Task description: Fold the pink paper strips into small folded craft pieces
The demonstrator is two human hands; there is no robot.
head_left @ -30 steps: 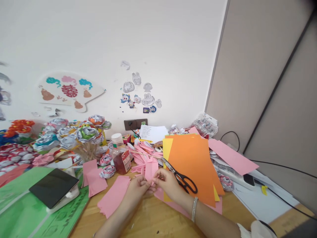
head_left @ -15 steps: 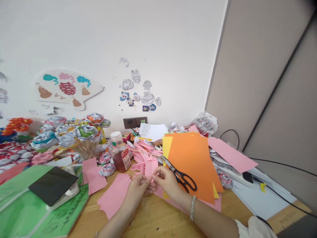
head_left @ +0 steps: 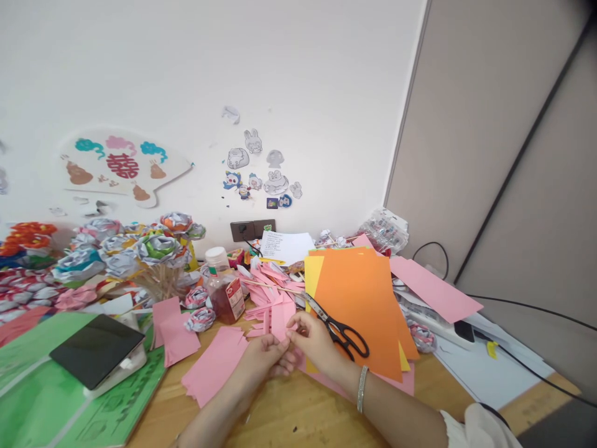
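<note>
Your left hand [head_left: 267,359] and right hand [head_left: 311,339] pinched a pink paper strip [head_left: 282,320], apparently folding it; a firm crease seemed needed next.

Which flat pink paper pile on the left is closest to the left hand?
The front pile, lying alongside the left hand. The other pink pile is farther left, beside the rolled paper flowers.
</note>
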